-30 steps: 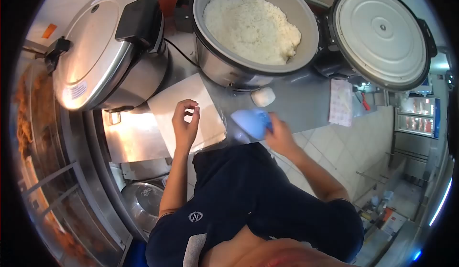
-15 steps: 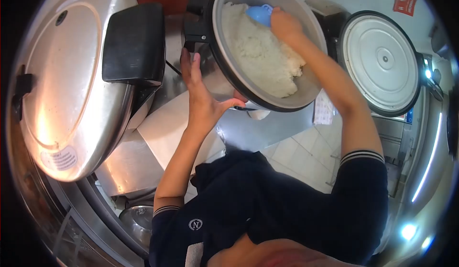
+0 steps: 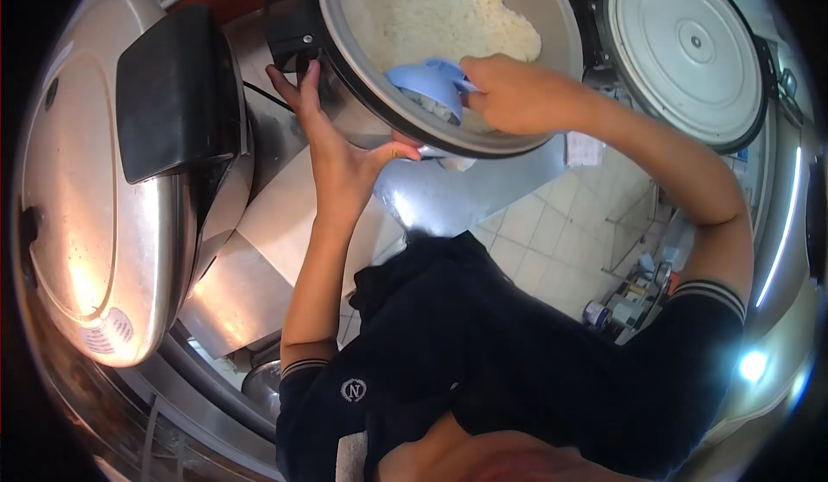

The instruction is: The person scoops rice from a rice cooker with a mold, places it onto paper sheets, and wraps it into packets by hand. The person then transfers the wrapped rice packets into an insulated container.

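Observation:
My right hand point(image 3: 526, 94) is closed round the handle of a blue scoop point(image 3: 429, 84) with clumps of white rice in it. It holds the scoop low inside the near wall of a large rice cooker point(image 3: 561, 38). Behind the scoop, a mass of cooked rice point(image 3: 440, 12) lies along the far side of the pot. My left hand point(image 3: 341, 163) rests against the cooker's steel outside, below the black hinge bracket. Its fingers and thumb are spread apart. Part of the scoop's handle is hidden by my right fingers.
A second steel cooker point(image 3: 78, 189) with a black hinge cover point(image 3: 177, 94) stands at the left, lid down. At the right is a round pale lid point(image 3: 690, 51). A steel surface point(image 3: 440, 197) lies below the open cooker, with floor tiles point(image 3: 552, 215) beyond.
My right hand has brought the blue scoop from the pot's far side to its near wall, and rice now shows in it. My left hand stays against the cooker. The view has shifted.

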The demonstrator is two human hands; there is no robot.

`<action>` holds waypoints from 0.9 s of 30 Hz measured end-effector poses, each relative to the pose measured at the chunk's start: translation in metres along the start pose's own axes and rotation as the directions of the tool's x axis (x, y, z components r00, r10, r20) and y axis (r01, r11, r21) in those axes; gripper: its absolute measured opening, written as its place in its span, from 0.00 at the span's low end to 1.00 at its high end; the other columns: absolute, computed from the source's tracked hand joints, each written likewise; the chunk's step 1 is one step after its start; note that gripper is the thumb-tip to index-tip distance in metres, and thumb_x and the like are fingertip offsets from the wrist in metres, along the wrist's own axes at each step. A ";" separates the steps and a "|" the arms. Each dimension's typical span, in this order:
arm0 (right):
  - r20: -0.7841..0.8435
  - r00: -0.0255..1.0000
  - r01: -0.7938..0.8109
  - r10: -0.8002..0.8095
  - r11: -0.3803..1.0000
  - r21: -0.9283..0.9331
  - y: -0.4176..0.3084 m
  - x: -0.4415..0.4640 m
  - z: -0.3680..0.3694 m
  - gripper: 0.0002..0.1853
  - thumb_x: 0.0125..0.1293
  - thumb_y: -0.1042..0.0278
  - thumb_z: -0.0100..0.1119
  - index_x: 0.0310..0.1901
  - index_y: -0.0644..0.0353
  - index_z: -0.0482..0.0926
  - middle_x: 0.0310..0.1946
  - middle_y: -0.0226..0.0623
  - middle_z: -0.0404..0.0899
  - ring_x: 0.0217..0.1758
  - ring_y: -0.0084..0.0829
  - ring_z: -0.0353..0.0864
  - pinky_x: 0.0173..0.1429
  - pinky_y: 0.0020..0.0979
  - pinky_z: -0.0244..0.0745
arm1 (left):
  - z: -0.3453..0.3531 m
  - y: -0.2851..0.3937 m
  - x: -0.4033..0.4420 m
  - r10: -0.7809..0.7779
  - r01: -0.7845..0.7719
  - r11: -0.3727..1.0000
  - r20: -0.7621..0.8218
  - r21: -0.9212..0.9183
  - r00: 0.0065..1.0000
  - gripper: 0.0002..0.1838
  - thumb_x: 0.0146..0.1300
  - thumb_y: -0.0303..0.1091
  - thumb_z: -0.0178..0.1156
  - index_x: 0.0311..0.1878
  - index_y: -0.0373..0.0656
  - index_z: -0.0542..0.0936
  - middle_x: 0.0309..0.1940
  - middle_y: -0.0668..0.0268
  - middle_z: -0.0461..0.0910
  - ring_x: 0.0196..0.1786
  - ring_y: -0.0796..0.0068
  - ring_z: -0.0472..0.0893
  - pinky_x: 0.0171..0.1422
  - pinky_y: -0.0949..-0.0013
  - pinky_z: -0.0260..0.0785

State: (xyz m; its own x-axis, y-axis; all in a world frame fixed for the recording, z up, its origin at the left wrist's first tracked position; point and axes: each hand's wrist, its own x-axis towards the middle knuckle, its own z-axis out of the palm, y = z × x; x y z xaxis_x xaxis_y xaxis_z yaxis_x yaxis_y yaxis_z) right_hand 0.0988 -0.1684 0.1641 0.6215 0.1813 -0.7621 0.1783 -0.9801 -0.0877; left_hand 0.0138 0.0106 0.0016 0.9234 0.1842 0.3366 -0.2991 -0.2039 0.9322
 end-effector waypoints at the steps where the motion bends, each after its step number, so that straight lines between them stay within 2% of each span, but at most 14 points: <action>1: -0.094 0.991 0.089 -0.099 0.991 -0.105 0.002 -0.005 0.004 0.16 0.74 0.62 0.53 0.52 0.68 0.76 0.43 0.54 0.83 0.43 0.53 0.85 0.46 0.46 0.79 | -0.002 0.001 -0.001 -0.014 0.014 1.000 0.007 0.013 1.000 0.81 0.21 0.49 0.89 0.80 0.40 0.48 0.81 0.34 0.24 0.85 0.42 0.33 0.86 0.48 0.43; 8: -0.067 0.995 0.065 -0.070 0.996 -0.067 0.019 -0.001 0.002 0.17 0.73 0.63 0.54 0.54 0.68 0.75 0.40 0.55 0.83 0.48 0.54 0.83 0.54 0.46 0.75 | -0.002 0.002 0.000 0.008 -0.009 0.999 0.020 0.050 1.000 0.78 0.22 0.51 0.89 0.78 0.40 0.50 0.80 0.32 0.24 0.85 0.42 0.32 0.85 0.48 0.45; 11: 0.038 0.982 0.184 -0.188 0.979 0.087 0.039 0.027 -0.007 0.17 0.69 0.67 0.55 0.55 0.66 0.77 0.29 0.45 0.80 0.32 0.41 0.82 0.38 0.39 0.76 | -0.003 0.000 -0.001 0.016 -0.017 0.998 0.012 0.062 1.000 0.79 0.21 0.52 0.89 0.78 0.40 0.50 0.80 0.33 0.26 0.85 0.43 0.33 0.86 0.48 0.45; 13: 0.296 0.953 -0.039 -0.065 0.943 0.332 0.038 0.030 -0.022 0.18 0.64 0.70 0.54 0.55 0.62 0.79 0.21 0.30 0.70 0.20 0.23 0.70 0.21 0.27 0.64 | -0.004 0.002 0.001 0.025 -0.026 0.995 0.013 0.097 1.000 0.79 0.20 0.53 0.89 0.77 0.38 0.50 0.80 0.33 0.26 0.85 0.43 0.32 0.86 0.48 0.44; 14: 0.347 0.933 -0.098 -0.092 0.864 0.493 0.043 0.029 -0.024 0.09 0.65 0.71 0.52 0.43 0.62 0.78 0.19 0.21 0.61 0.17 0.12 0.60 0.16 0.21 0.51 | -0.005 0.005 0.001 0.044 -0.045 0.993 0.005 0.110 0.999 0.79 0.20 0.53 0.89 0.77 0.38 0.50 0.80 0.33 0.26 0.85 0.43 0.32 0.86 0.48 0.44; 15: 0.329 0.939 -0.074 -0.106 0.868 0.490 0.051 0.031 -0.025 0.09 0.65 0.71 0.52 0.43 0.62 0.78 0.19 0.21 0.61 0.17 0.12 0.60 0.16 0.21 0.51 | -0.006 0.008 -0.001 0.030 -0.031 0.989 0.007 0.147 1.000 0.77 0.22 0.52 0.88 0.77 0.38 0.51 0.81 0.34 0.28 0.85 0.43 0.35 0.86 0.49 0.45; 17: 0.332 0.866 -0.049 -0.374 0.596 0.801 0.069 0.036 -0.025 0.07 0.68 0.67 0.49 0.35 0.60 0.72 0.18 0.20 0.60 0.17 0.10 0.58 0.16 0.19 0.51 | -0.007 0.010 -0.007 0.035 -0.031 0.980 -0.015 0.196 0.999 0.76 0.24 0.52 0.88 0.77 0.38 0.52 0.81 0.34 0.30 0.85 0.43 0.38 0.85 0.49 0.45; 18: 0.320 0.866 -0.023 -0.385 0.607 0.794 0.073 0.032 -0.024 0.07 0.68 0.67 0.49 0.35 0.60 0.72 0.18 0.20 0.60 0.17 0.10 0.58 0.16 0.19 0.51 | -0.006 0.008 -0.013 0.016 -0.011 0.981 -0.022 0.196 1.000 0.73 0.29 0.50 0.87 0.76 0.38 0.52 0.81 0.35 0.34 0.85 0.42 0.43 0.85 0.50 0.47; 19: 0.240 0.828 -0.038 -0.507 0.377 0.926 0.077 0.026 -0.021 0.10 0.71 0.63 0.47 0.33 0.58 0.69 0.19 0.20 0.61 0.17 0.11 0.57 0.16 0.18 0.51 | -0.007 0.009 -0.020 -0.004 0.010 0.981 -0.028 0.195 1.000 0.70 0.33 0.49 0.87 0.76 0.38 0.52 0.81 0.36 0.37 0.84 0.42 0.47 0.84 0.50 0.49; 20: 0.136 0.786 -0.075 -0.603 0.125 0.989 0.078 0.017 -0.020 0.14 0.74 0.60 0.44 0.30 0.56 0.66 0.20 0.20 0.61 0.16 0.11 0.56 0.16 0.17 0.51 | -0.007 0.014 -0.029 0.016 0.005 0.976 -0.096 0.216 0.995 0.55 0.49 0.36 0.82 0.75 0.39 0.57 0.80 0.42 0.52 0.81 0.42 0.58 0.82 0.51 0.54; 21: 0.133 0.778 -0.054 -0.614 0.146 0.988 0.078 0.006 -0.019 0.14 0.74 0.60 0.44 0.30 0.56 0.66 0.20 0.20 0.61 0.16 0.11 0.56 0.16 0.17 0.51 | -0.013 0.007 -0.041 0.034 -0.006 0.975 -0.122 0.224 0.992 0.55 0.49 0.36 0.82 0.75 0.39 0.57 0.80 0.42 0.52 0.81 0.42 0.58 0.82 0.51 0.54; 23: 0.025 0.739 0.006 -0.673 0.043 0.999 0.069 -0.019 -0.004 0.20 0.79 0.52 0.38 0.37 0.59 0.71 0.23 0.22 0.64 0.16 0.12 0.56 0.17 0.18 0.53 | -0.033 -0.013 -0.072 -0.032 0.051 0.965 -0.076 0.257 0.997 0.35 0.59 0.25 0.73 0.68 0.39 0.68 0.76 0.47 0.64 0.79 0.43 0.62 0.81 0.51 0.56; 24: 0.055 0.720 -0.009 -0.692 0.070 0.997 0.057 -0.035 0.009 0.20 0.79 0.52 0.38 0.37 0.59 0.71 0.23 0.22 0.64 0.16 0.12 0.56 0.17 0.18 0.53 | -0.041 -0.002 -0.085 -0.022 0.075 0.940 -0.162 0.332 0.987 0.18 0.63 0.17 0.61 0.56 0.38 0.78 0.65 0.52 0.78 0.70 0.50 0.75 0.72 0.57 0.68; 27: 0.093 0.807 -0.115 -0.584 -0.002 0.993 0.023 -0.069 0.066 0.19 0.81 0.53 0.40 0.48 0.60 0.74 0.26 0.27 0.66 0.17 0.14 0.58 0.18 0.20 0.56 | -0.071 -0.016 -0.150 -0.240 0.289 0.951 -0.322 0.114 0.916 0.13 0.62 0.15 0.56 0.47 0.36 0.82 0.52 0.54 0.84 0.55 0.61 0.85 0.57 0.65 0.74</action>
State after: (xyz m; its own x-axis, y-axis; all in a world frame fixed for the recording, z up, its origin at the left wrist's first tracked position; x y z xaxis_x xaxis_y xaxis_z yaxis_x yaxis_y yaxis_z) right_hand 0.0098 -0.2092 0.1722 0.3267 0.7108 -0.6229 -0.8298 -0.0998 -0.5491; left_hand -0.1368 0.0547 -0.0539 0.8401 0.5272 0.1278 0.0096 -0.2499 0.9682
